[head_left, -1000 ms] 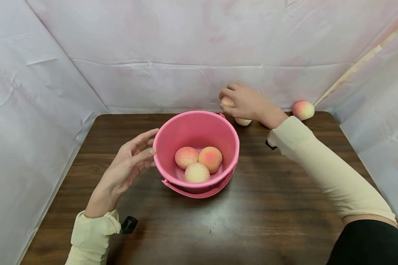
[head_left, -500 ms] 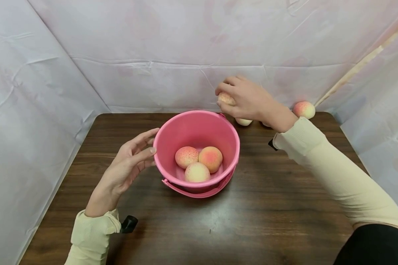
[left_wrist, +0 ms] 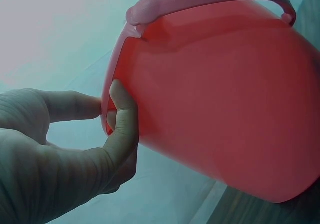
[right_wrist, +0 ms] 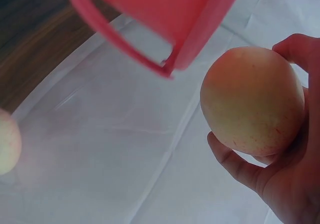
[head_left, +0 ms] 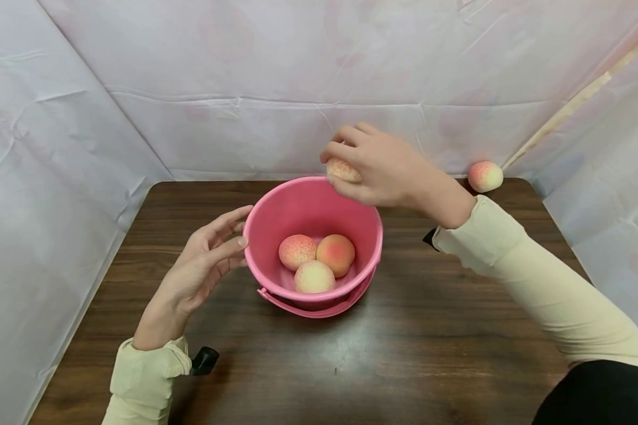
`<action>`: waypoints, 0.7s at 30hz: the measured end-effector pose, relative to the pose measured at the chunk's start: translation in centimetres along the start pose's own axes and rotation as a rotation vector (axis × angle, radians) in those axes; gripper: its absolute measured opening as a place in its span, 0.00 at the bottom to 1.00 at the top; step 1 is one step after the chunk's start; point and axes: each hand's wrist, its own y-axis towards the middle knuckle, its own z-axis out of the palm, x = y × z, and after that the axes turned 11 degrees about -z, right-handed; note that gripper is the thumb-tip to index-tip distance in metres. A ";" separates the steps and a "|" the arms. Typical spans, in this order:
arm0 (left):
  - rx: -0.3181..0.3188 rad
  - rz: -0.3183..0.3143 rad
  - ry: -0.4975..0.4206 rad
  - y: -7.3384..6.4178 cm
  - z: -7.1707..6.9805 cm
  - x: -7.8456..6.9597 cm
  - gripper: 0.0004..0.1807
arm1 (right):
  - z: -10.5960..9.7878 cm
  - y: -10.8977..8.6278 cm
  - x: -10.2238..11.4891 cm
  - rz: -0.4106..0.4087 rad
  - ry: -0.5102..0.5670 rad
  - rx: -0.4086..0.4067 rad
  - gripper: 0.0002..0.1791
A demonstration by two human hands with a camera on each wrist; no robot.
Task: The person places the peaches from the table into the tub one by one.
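Note:
A pink bucket (head_left: 313, 206) stands on the table with its handle hanging down at the near side. Inside it lie three peaches: one speckled red (head_left: 297, 252), one orange (head_left: 335, 255) and one pale (head_left: 314, 277). My left hand (head_left: 202, 265) pinches the rim at the left, thumb and fingers on either side, as the left wrist view shows. Above the far right part of the rim, my right hand (head_left: 383, 168) grips another peach (right_wrist: 252, 101), apart from the bucket.
A red and yellow peach (head_left: 485, 176) lies at the far right corner of the brown wooden table (head_left: 430, 354). Part of a peach (right_wrist: 7, 141) shows at the right wrist view's left edge. White sheeting (head_left: 276, 136) hangs behind and on both sides.
My right hand has carried the peach left and nearer, from behind the bucket to over its far rim. The pale peach on the table is now hidden from the head view. My left hand stays.

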 end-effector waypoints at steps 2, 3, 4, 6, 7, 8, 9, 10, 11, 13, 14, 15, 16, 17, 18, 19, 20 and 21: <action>0.002 0.002 -0.002 0.0 0.0 0.0 0.32 | 0.0 0.2 0.6 -0.028 -0.004 -0.010 0.17; 0.004 0.002 -0.003 0.0 0.0 0.0 0.32 | 0.0 0.3 0.9 -0.041 -0.007 -0.017 0.17; 0.004 0.003 -0.005 -0.1 0.0 0.0 0.32 | 0.1 0.4 1.1 -0.056 -0.007 -0.023 0.17; 0.004 0.003 -0.006 -0.1 0.1 0.0 0.32 | 0.3 0.6 1.5 -0.087 -0.010 -0.035 0.17; 0.002 0.002 -0.005 -0.1 0.1 0.0 0.32 | 0.4 0.6 1.7 -0.102 -0.011 -0.040 0.17; 0.002 0.001 -0.004 -0.1 0.1 0.0 0.32 | 0.5 0.7 1.9 -0.120 -0.010 -0.046 0.17; 0.000 -0.001 -0.003 -0.1 0.1 0.0 0.32 | 0.6 0.7 2.0 -0.136 -0.007 -0.050 0.17; -0.001 -0.002 -0.002 -0.1 0.1 0.0 0.32 | 0.7 0.7 2.1 -0.149 -0.004 -0.051 0.17; -0.001 -0.002 -0.001 -0.1 0.1 0.0 0.32 | 0.8 0.7 2.2 -0.161 -0.002 -0.051 0.16; 0.001 -0.002 -0.001 0.0 0.1 0.0 0.32 | 1.0 0.8 2.4 -0.178 0.013 -0.042 0.16; 0.001 -0.002 -0.002 0.0 0.1 0.0 0.32 | 1.1 0.8 2.5 -0.185 0.019 -0.033 0.16; 0.000 -0.001 -0.003 0.0 0.1 0.0 0.32 | 1.1 0.8 2.6 -0.192 0.022 -0.023 0.16; 0.001 -0.002 -0.003 0.0 0.1 0.0 0.32 | 1.2 0.8 2.7 -0.201 0.025 -0.012 0.16; 0.001 -0.002 -0.004 0.0 0.1 0.0 0.32 | 1.3 0.8 2.8 -0.208 0.028 -0.001 0.17; 0.001 -0.003 -0.005 0.0 0.1 0.0 0.32 | 1.4 0.9 2.9 -0.216 0.031 0.007 0.17; 0.000 -0.003 -0.005 0.0 0.1 0.0 0.32 | 1.5 0.9 3.0 -0.227 0.033 0.016 0.17; -0.001 -0.004 -0.004 0.0 0.1 0.0 0.32 | 1.6 0.9 3.1 -0.236 0.039 0.024 0.18; 0.000 -0.004 -0.005 0.0 0.1 0.0 0.32 | 1.8 0.9 3.1 -0.244 0.042 0.032 0.18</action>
